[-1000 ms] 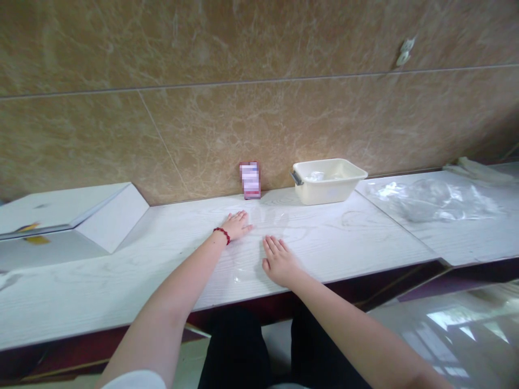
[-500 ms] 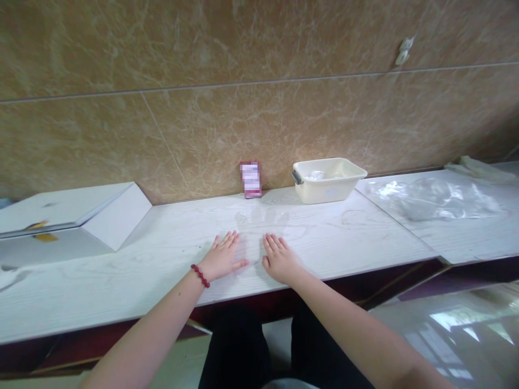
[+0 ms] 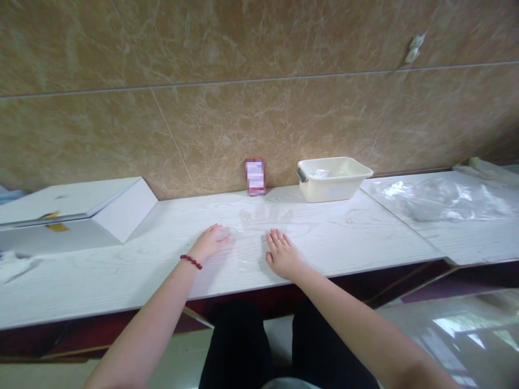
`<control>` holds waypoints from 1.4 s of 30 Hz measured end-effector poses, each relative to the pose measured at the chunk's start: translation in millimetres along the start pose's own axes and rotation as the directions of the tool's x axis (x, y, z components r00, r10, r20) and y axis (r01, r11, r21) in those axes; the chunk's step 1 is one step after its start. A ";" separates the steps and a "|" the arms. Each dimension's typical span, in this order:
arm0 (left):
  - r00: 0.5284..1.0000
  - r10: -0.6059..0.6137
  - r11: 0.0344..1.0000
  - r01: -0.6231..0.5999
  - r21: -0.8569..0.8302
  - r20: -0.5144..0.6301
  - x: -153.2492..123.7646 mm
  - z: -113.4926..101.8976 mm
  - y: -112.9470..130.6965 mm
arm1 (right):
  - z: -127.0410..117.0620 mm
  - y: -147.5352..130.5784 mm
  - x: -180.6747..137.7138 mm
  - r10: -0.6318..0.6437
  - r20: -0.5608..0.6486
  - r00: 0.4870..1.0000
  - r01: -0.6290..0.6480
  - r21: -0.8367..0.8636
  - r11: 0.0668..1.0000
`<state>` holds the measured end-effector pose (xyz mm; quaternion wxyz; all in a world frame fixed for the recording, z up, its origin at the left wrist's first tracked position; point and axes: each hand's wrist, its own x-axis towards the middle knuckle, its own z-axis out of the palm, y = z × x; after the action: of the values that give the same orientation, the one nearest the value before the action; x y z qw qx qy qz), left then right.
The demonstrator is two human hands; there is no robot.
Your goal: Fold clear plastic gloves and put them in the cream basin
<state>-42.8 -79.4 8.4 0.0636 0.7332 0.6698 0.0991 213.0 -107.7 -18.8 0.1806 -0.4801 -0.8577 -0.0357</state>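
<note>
A thin see-through plastic glove (image 3: 253, 237) lies flat on the white tabletop, its finger shapes pointing toward the wall. My left hand (image 3: 208, 241), with a red bead bracelet on the wrist, is at the glove's left side. Its fingers are curled round a crumpled bit of clear plastic, which looks like part of this glove. My right hand (image 3: 281, 255) rests palm down over the glove's right side, fingers stretched out and holding nothing.
A cream plastic bin (image 3: 334, 183) with clear plastic inside stands by the wall. Left of it, a small red-edged card (image 3: 255, 177) leans upright. A white box (image 3: 93, 208) sits at the left, and a clear plastic bag (image 3: 441, 200) lies at the right.
My left hand has lifted from lying flat and moved slightly left, its fingers now curled on clear plastic. The right hand stays flat. The view has shifted slightly.
</note>
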 end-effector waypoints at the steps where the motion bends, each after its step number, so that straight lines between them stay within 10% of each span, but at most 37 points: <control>1: 0.997 -0.069 0.998 0.069 -0.002 -0.022 8.6 -0.7 -2.0 | -0.6 -0.3 0.3 0.000 -0.002 1.000 0.000 0.012 1.000; 8: 0.943 -0.331 0.943 0.332 0.020 -0.043 43.2 6.8 5.0 | -12.9 4.1 1.6 0.072 -0.013 0.997 -0.067 0.207 0.976; 18: 0.929 -0.324 0.942 0.335 0.035 -0.180 29.8 11.9 21.7 | -40.8 5.8 44.0 0.012 -0.136 0.991 0.044 0.398 0.916; 26: 0.961 -0.160 0.960 0.098 -0.261 -0.227 28.2 13.3 22.7 | -23.0 -16.5 123.3 -0.134 0.082 0.988 0.085 0.433 0.897; 42: 0.954 -0.067 0.833 -0.108 -0.542 -0.292 23.4 8.2 37.6 | -7.0 -7.6 115.5 -0.297 -0.048 0.954 0.270 0.570 0.776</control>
<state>-2.5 -59.4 10.4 0.1694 0.6671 0.6062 0.3985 153.9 -19.8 28.3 0.2894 -0.2699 -0.8949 0.2062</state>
